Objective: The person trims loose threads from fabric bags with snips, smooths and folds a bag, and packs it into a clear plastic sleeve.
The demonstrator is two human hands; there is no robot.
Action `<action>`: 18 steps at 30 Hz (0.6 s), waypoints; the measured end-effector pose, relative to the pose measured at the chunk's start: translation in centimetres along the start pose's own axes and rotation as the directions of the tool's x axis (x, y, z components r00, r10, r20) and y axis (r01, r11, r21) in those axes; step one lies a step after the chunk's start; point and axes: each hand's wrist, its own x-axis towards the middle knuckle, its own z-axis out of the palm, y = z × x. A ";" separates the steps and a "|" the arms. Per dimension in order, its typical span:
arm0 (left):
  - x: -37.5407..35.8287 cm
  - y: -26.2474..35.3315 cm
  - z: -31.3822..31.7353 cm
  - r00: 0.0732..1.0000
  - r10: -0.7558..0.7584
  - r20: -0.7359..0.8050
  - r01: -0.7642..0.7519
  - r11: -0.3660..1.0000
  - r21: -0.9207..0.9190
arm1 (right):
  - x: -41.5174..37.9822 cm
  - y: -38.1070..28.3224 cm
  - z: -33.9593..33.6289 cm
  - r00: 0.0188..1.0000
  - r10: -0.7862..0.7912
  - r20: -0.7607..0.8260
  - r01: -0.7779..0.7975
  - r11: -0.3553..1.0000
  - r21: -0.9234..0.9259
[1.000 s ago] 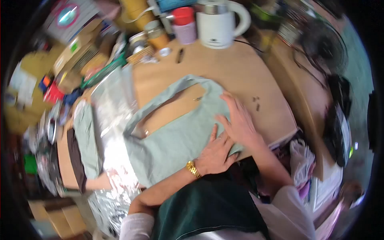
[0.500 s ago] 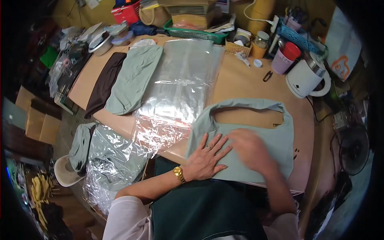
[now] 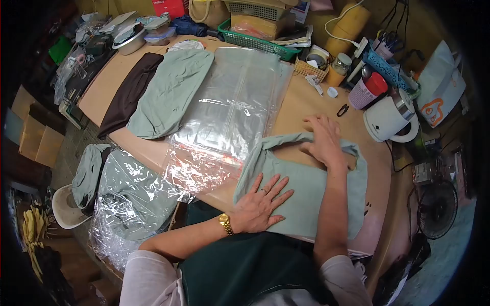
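A pale green cloth bag [image 3: 303,191] with a wide strap loop lies flat at the table's near edge. My left hand [image 3: 261,205] rests on the bag's left part, palm down with fingers spread. Across the strap opening reaches my right hand [image 3: 326,144], its fingers bent but apart from the thumb, over the far side of the strap. Part of the strap is hidden beneath this hand, and my right forearm covers some of the bag's body. Just left of the bag is a stack of clear plastic sleeves [image 3: 232,97].
Folded green cloth [image 3: 171,94] and dark brown cloth [image 3: 127,94] lie to the left. A plastic-wrapped green bundle [image 3: 132,196] sits below the table's left edge. A white kettle [image 3: 383,118], pink cup [image 3: 363,94] and green basket [image 3: 260,46] stand farther back.
My right hand has moved away from me, from the bag's body to the far strap. My left hand stays flat on the bag. The view has shifted slightly.
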 end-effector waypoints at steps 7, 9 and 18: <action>3.9 -3.3 -6.2 0.940 -0.282 -0.190 0.240 0.946 -0.217 | -3.4 9.1 0.3 0.941 0.319 -0.111 -0.326 0.944 -0.051; 7.2 -4.9 -6.2 0.858 -0.212 -0.469 0.193 0.977 -0.089 | -4.6 10.8 -0.5 0.895 0.402 -0.195 -0.420 0.905 -0.060; 15.5 -6.7 -2.8 0.893 -0.180 -0.413 0.118 0.978 -0.173 | -7.1 16.3 -0.6 0.654 0.698 -0.292 -0.653 0.715 0.247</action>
